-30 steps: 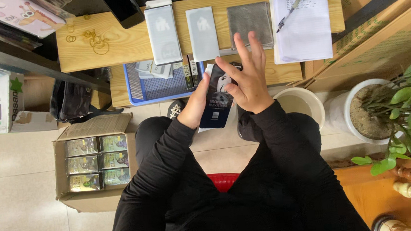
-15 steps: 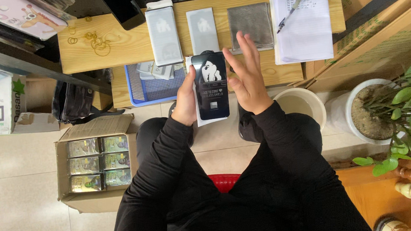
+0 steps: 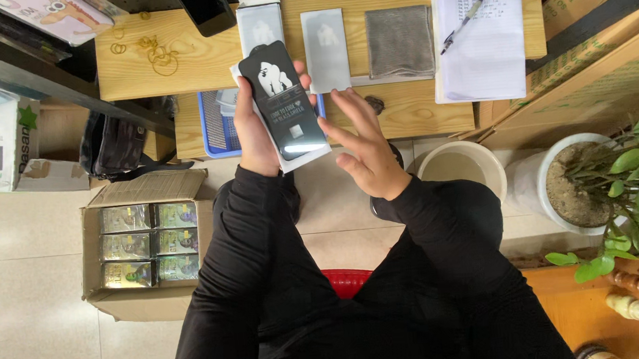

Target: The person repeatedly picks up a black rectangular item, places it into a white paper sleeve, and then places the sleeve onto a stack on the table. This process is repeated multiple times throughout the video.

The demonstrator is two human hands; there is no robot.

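The left hand (image 3: 255, 131) has its grip closed around a flat black rectangular packet with a white figure printed on it (image 3: 283, 102), held upright above the lap, just in front of the pale wooden tabletop (image 3: 196, 60). The right hand (image 3: 366, 149) is spread open and empty, just right of the packet, its fingertips near the packet's edge. Left of the packet, on the floor, stands an open cardboard box of small packs (image 3: 142, 243).

Pale glossy floor tiles (image 3: 25, 301) fill the lower left, catching soft, even light. A low wooden table (image 3: 196, 60) spans twelve o'clock, with a second wooden shelf (image 3: 406, 116) just below it. At five o'clock stands reddish carved wooden furniture (image 3: 596, 310).
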